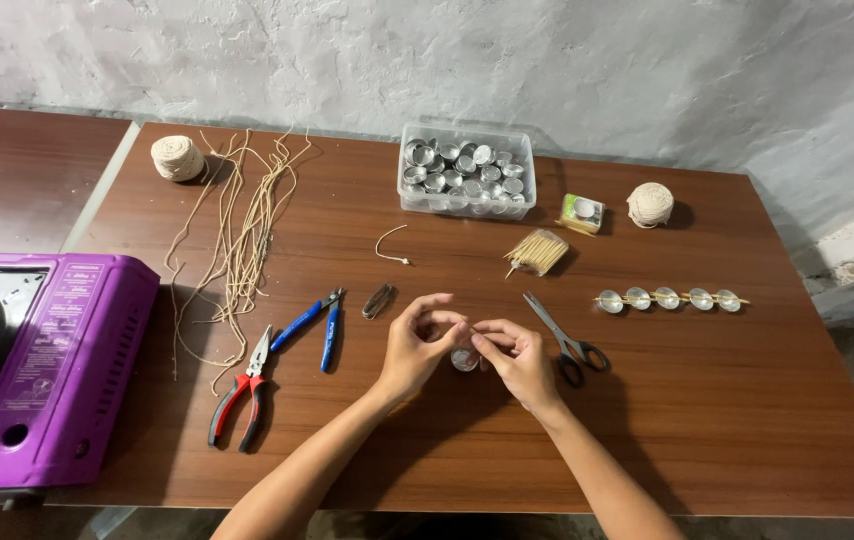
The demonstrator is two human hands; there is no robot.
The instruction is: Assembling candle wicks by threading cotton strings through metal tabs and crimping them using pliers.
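L hand [415, 345] & R hand [519, 355] pinch small metal cup [464, 359] near table [747, 420] front edge; five cups [667, 298] done, tub [466, 170] full.

A small round metal cup [464, 359], silvery and shallow, sits on the brown wooden counter [707, 420] just below the middle of the view, its open mouth turned up. It lies between the two hands, mostly hidden by their fingers, so only part of its shiny rim and wall shows. The left hand [415, 345] curls in from nine o'clock of the cup, thumb and forefinger pinched together above it; the right hand [519, 355] closes in from three o'clock, fingertips meeting the left's directly over the cup; whatever they pinch is too small to tell
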